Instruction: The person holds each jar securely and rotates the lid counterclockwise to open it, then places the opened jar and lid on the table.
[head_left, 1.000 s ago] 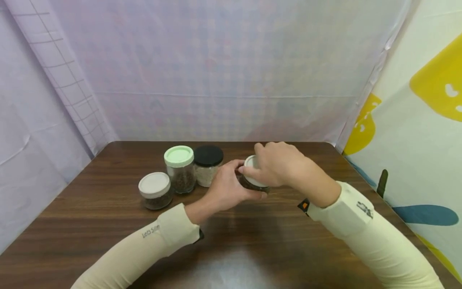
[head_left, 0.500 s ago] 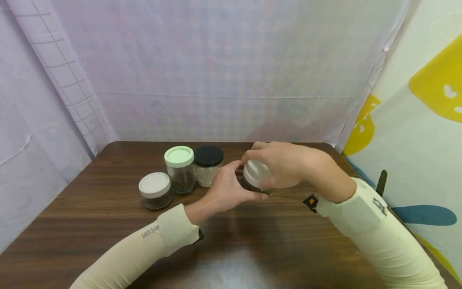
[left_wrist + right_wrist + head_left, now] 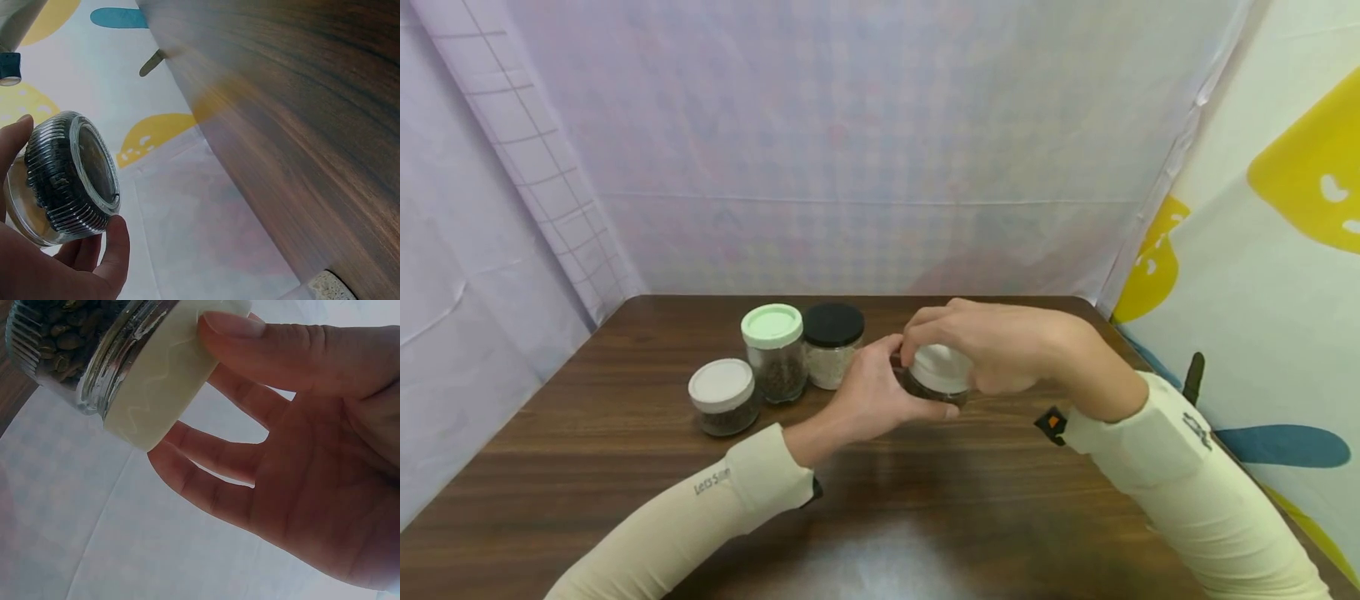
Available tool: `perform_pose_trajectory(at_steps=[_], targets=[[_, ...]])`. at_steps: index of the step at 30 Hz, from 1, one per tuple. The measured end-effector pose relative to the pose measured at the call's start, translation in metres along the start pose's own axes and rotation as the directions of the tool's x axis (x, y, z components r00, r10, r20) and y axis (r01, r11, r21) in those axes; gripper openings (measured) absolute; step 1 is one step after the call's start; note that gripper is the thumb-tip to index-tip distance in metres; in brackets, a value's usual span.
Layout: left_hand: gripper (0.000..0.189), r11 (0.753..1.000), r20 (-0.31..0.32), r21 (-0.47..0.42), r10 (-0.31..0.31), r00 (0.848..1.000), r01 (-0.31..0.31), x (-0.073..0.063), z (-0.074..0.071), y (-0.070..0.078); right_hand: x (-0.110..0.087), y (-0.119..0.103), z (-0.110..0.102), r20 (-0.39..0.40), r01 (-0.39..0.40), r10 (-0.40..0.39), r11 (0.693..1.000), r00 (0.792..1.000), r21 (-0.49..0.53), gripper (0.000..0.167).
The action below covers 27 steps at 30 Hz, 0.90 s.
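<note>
My left hand (image 3: 880,392) grips a small ribbed glass jar (image 3: 62,181) round its side, thumb on one side and fingers on the other. Dark seeds (image 3: 72,334) fill the glass, which is held above the table. Over the jar's mouth, my right hand (image 3: 1007,343) holds the cream-white screw lid (image 3: 165,375) by its rim, with the thumb on the near side and fingertips opposite. In the right wrist view, threads of the glass neck (image 3: 112,369) show below the lid's edge. The right fingers partly cover the lid in the head view.
To the left on the brown wooden table (image 3: 625,500) stand a low white-lidded jar (image 3: 722,396), a taller jar with a mint-green lid (image 3: 775,350) and a black-lidded jar (image 3: 833,343) with pale contents. Cloth curtains hang behind and beside the table.
My right hand has turned on the lid, its wrist and forearm swinging to the right and slightly down. The lid has shifted slightly right and down. My left hand has hardly moved.
</note>
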State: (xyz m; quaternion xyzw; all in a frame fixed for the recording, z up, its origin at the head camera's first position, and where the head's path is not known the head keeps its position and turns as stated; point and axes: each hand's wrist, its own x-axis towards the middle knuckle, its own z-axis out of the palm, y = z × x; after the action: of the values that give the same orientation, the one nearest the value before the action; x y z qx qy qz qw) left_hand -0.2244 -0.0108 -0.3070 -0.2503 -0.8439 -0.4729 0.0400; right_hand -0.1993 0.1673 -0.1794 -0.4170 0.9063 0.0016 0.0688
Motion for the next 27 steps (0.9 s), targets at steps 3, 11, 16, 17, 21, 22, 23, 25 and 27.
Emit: perform_pose_trajectory(at_steps=[3,11,16,17,21,22,23,25,27], targets=[[0.079,1.000,-0.004,0.000,0.006,1.000,-0.006,0.000,0.001,0.000,0.000,0.001,0.001,-0.010,0.008,-0.008,1.000,1.000,-0.002,0.073],[0.081,1.000,0.006,-0.004,-0.003,1.000,0.003,-0.001,0.003,0.000,-0.004,0.007,-0.005,-0.052,0.033,-0.031,0.999,0.998,0.031,0.074],[0.082,1.000,-0.002,0.024,-0.015,1.000,0.015,-0.001,0.005,-0.001,-0.010,0.016,-0.016,-0.124,-0.020,0.021,1.000,0.992,0.011,0.065],[0.081,0.999,-0.007,0.029,-0.014,1.000,0.014,-0.001,0.006,-0.001,-0.011,0.020,-0.018,-0.147,-0.037,0.037,0.999,0.988,0.002,0.064],[0.074,0.998,-0.041,0.057,-0.007,0.999,0.009,0.000,0.008,-0.003,-0.014,0.035,-0.021,-0.201,-0.153,0.152,0.988,0.968,0.013,0.064],[0.072,0.998,-0.049,0.065,-0.007,0.999,0.010,0.000,0.008,-0.004,-0.015,0.040,-0.021,-0.209,-0.183,0.185,0.983,0.960,0.026,0.064],[0.072,0.997,-0.057,0.074,-0.006,0.998,0.010,0.001,0.009,-0.004,-0.015,0.046,-0.020,-0.213,-0.217,0.221,0.975,0.952,0.042,0.064],[0.070,0.996,-0.069,0.089,-0.006,0.998,0.012,0.002,0.010,-0.005,-0.013,0.060,-0.017,-0.203,-0.288,0.296,0.955,0.933,0.069,0.062],[0.071,0.995,-0.076,0.102,-0.005,0.997,0.013,0.002,0.011,-0.006,-0.009,0.077,-0.012,-0.189,-0.346,0.356,0.934,0.915,0.085,0.060]])
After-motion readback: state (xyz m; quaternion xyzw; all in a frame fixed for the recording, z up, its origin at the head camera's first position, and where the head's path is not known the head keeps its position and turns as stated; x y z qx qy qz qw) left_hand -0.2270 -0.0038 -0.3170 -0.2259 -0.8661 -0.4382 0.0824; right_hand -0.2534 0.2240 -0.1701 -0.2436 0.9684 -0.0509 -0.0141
